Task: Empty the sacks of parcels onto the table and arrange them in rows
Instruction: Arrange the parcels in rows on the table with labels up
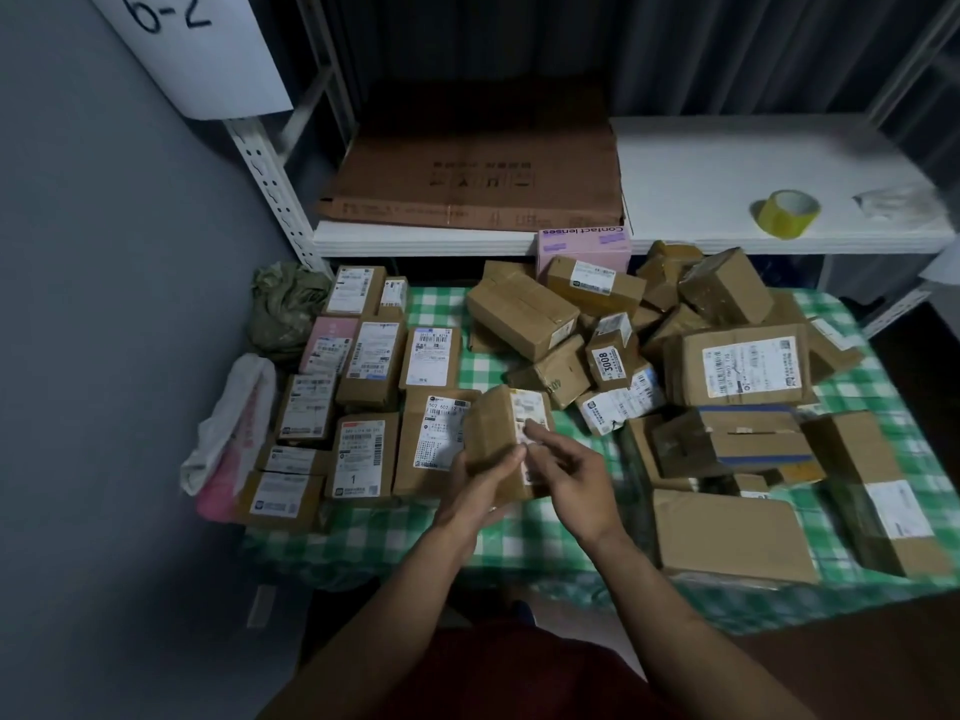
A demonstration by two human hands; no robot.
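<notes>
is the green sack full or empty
Looks empty: the green sack lies crumpled and slack, with no box shapes bulging through it.

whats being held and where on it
A small brown cardboard parcel with a white label: the left hand grips its lower end, and the right hand touches its label with fingertips.

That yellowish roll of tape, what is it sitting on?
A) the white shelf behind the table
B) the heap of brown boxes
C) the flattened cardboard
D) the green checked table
A: the roll of tape stands on the bare white shelf, behind the table and clear of the heap of parcels, well to the right of the flattened cardboard.
</notes>
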